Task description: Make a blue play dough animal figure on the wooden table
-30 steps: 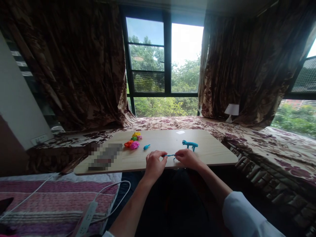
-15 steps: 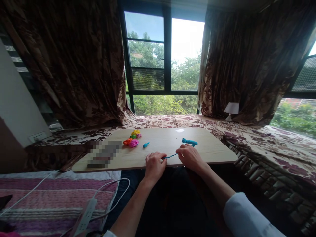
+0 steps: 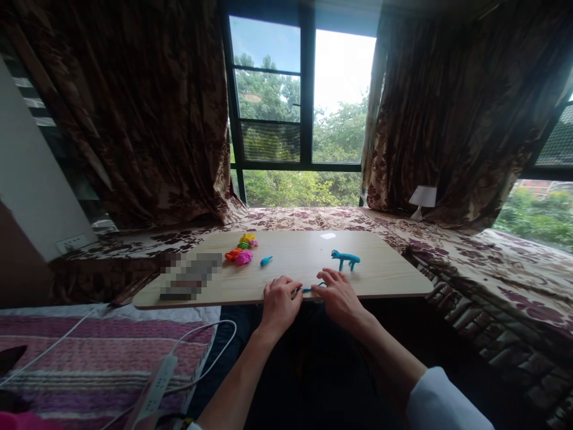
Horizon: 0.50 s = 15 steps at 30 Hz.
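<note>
A thin blue strand of modelling clay (image 3: 307, 290) stretches between my two hands near the table's front edge. My left hand (image 3: 280, 300) pinches its left end, which is partly hidden by the fingers. At the other end, my right hand (image 3: 340, 297) has the strand at its thumb and fingertips, the strand curving up there. Just beyond my right hand stands a blue four-legged clay figure (image 3: 347, 258). A small blue clay piece (image 3: 266, 261), tapered at one end, lies farther back on the left.
Lumps of orange (image 3: 233, 255), magenta (image 3: 244, 257), green (image 3: 243, 245) and yellow clay (image 3: 247, 237) sit together on the pale table (image 3: 295, 248). A blurred-out flat object (image 3: 190, 278) lies at the table's left. A power strip (image 3: 156, 385) rests on the striped bedding (image 3: 107, 358).
My right hand has moved down and slightly left, uncovering the legs of the blue figure. The strand, straight and slanting before, now bends near my right fingers. The view has shifted slightly.
</note>
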Motion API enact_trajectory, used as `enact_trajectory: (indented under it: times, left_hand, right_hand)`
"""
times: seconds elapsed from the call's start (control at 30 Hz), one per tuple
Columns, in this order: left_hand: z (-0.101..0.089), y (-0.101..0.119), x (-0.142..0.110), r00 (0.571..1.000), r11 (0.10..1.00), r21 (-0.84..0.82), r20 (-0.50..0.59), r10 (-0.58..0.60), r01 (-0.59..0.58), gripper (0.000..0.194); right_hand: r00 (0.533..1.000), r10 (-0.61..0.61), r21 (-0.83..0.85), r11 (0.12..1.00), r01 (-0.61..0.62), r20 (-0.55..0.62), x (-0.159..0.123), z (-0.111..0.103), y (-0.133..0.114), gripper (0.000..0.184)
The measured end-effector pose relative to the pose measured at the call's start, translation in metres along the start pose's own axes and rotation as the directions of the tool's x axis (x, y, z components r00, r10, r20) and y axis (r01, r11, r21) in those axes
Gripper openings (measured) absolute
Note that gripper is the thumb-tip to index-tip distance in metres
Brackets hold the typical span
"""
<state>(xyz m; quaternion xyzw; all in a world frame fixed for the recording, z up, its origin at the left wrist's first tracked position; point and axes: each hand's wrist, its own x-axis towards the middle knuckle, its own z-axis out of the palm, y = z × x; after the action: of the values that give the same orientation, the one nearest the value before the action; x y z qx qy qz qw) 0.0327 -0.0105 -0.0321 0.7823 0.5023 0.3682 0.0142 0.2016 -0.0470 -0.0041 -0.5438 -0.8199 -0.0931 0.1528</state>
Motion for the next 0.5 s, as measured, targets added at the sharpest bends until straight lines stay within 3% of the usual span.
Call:
enact_trajectory:
  times: [0.5]
  left_hand:
    - [-0.002,0.002,0.000,1.000,1.000,0.012,0.012,0.005,-0.005,0.017]
  right_hand:
    - [0.999,0.039,0.011,0.999,-0.039,0.015,0.001,0.000,-0.006,0.038]
